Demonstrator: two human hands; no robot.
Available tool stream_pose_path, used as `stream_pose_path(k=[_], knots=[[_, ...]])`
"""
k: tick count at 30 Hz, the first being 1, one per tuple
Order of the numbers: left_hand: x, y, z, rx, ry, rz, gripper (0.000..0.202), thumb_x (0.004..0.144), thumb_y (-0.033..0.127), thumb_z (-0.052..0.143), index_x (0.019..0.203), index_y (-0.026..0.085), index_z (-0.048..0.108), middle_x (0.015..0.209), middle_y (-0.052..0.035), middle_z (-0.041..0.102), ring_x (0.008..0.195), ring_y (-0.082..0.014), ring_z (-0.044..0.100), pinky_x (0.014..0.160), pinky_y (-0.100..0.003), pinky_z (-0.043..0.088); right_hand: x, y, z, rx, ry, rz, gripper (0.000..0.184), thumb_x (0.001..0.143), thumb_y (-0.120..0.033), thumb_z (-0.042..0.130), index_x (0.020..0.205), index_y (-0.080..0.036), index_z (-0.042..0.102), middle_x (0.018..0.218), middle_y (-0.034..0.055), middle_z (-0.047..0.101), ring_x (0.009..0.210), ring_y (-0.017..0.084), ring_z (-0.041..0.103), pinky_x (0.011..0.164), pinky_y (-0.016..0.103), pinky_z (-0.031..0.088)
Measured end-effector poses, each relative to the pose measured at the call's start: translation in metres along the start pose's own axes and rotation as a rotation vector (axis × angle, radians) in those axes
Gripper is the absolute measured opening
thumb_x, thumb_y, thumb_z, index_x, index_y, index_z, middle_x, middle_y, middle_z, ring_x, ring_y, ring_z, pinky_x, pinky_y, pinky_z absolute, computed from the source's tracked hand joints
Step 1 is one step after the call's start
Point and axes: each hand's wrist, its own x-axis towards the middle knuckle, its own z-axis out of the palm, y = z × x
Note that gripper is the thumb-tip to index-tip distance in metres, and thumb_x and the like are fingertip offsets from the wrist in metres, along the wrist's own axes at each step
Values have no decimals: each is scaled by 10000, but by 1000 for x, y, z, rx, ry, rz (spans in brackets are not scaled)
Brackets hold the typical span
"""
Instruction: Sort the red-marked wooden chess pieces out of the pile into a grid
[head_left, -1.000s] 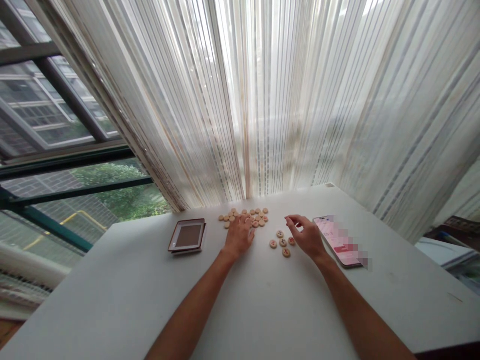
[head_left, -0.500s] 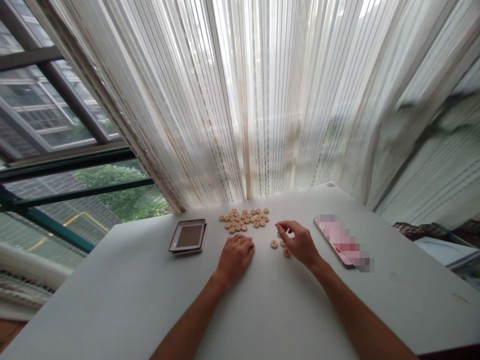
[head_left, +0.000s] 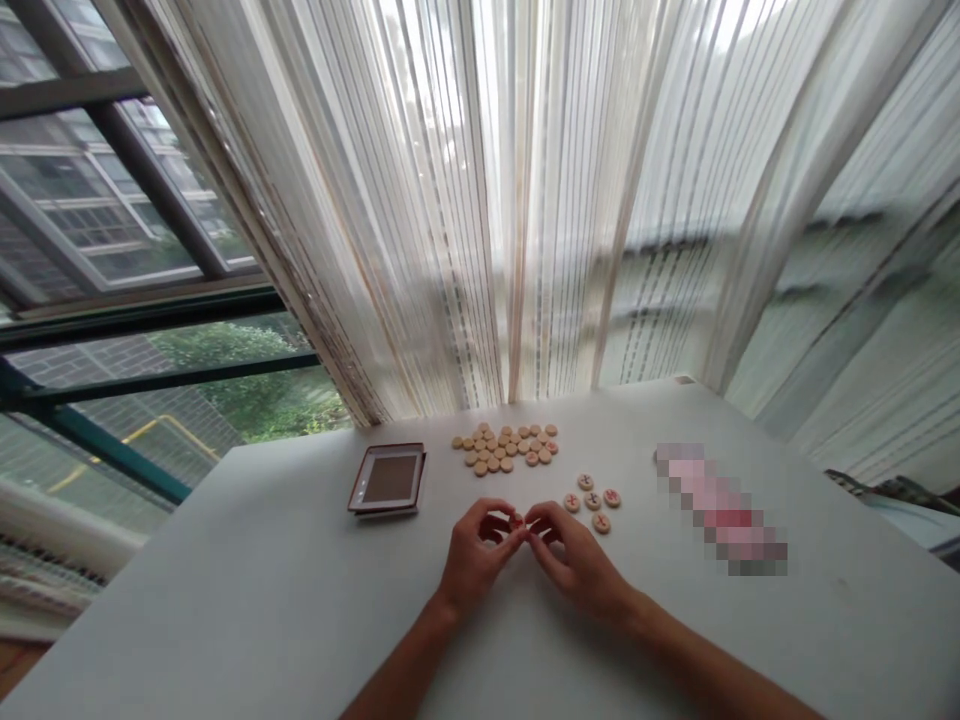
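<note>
In the head view, the left hand (head_left: 474,556) is narrowed to a pinch around a small wooden disc (head_left: 516,521), which sits at its fingertips, towards its two o'clock. From the right hand (head_left: 581,562) the disc lies at ten o'clock; that hand's fingers are drawn close against it, though I cannot tell whether they grip. From the disc, five marked pieces (head_left: 592,501) lie at two o'clock, a cluster of pieces (head_left: 500,452) near twelve, and a framed box (head_left: 386,481) at ten, all on the white table (head_left: 247,580)
</note>
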Motion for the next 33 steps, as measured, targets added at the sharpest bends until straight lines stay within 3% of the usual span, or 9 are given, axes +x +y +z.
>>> stream_pose_path(k=[5,11,16,25,30,33], knots=[[-1,-3,5,-139,13,-63,310,727,330,808,923,167,631,850,-28,691,762,-168,683,692,-262,553,4,1,0,90,-51,-22,163,931,-238,554,1091,-211,567,1059,62,642,964,185,641,834,311,549],[-1,-7,7,-237,5,-154,339,698,334,832,898,153,625,821,-41,702,744,-170,680,678,-262,556,3,2,1,-11,-22,-18,223,854,-250,667,1061,-218,592,1001,44,676,865,185,645,736,294,537],[-2,-3,7,-259,-37,-127,312,719,363,817,847,147,633,813,-26,657,750,-159,663,687,-261,569,4,3,-3,-51,4,0,87,921,-276,588,979,-218,620,929,38,671,807,180,629,735,306,532],[-3,1,7,-234,-14,-62,263,744,358,797,824,141,671,904,-41,611,811,-167,661,743,-286,597,6,3,-6,-58,2,-21,108,906,-271,609,997,-216,631,955,50,669,838,192,632,739,313,537],[-2,2,5,-167,-42,-31,241,868,376,664,902,141,708,1028,-100,635,933,-203,664,778,-291,592,7,5,-6,-38,35,-15,142,928,-324,599,996,-214,655,972,64,680,839,199,643,746,320,553],[-1,2,5,-195,-60,-31,235,863,367,674,946,148,697,1073,-115,648,972,-219,669,827,-317,589,8,5,-7,-35,54,-1,178,938,-336,587,1054,-219,655,1017,74,685,834,199,656,756,327,563]])
